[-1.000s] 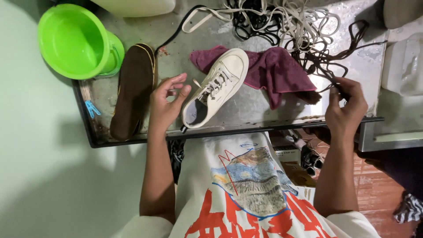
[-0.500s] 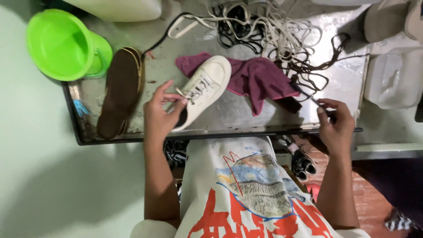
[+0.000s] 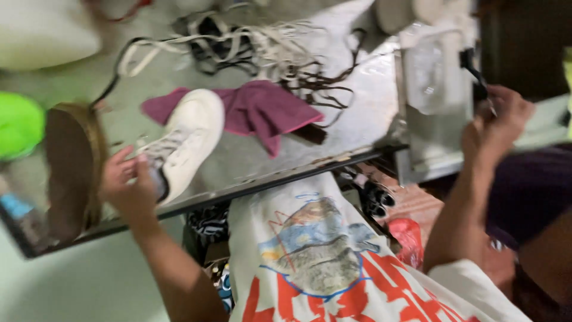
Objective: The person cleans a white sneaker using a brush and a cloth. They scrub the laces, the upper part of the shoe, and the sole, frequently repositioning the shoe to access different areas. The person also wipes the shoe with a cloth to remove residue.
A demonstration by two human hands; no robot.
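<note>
A white sneaker [image 3: 187, 137] lies on a grey metal tray table [image 3: 357, 113], its toe over a purple cloth [image 3: 262, 110]. My left hand [image 3: 128, 185] grips the sneaker's heel end near the table's front edge. My right hand [image 3: 497, 122] is raised off to the right of the table, fingers closed on a thin dark brush-like tool [image 3: 476, 74]. The picture is blurred by motion.
A brown shoe sole [image 3: 71, 167] lies left of the sneaker, beside a green bowl [image 3: 18, 125]. Tangled white and brown laces [image 3: 268, 50] fill the table's back. A pale plastic container [image 3: 432, 71] stands at the right. A red bag [image 3: 408, 235] lies on the floor.
The view has swung right and tilted. My right hand rose from the table's right edge toward the pale container, holding the thin tool. My left hand stays on the sneaker.
</note>
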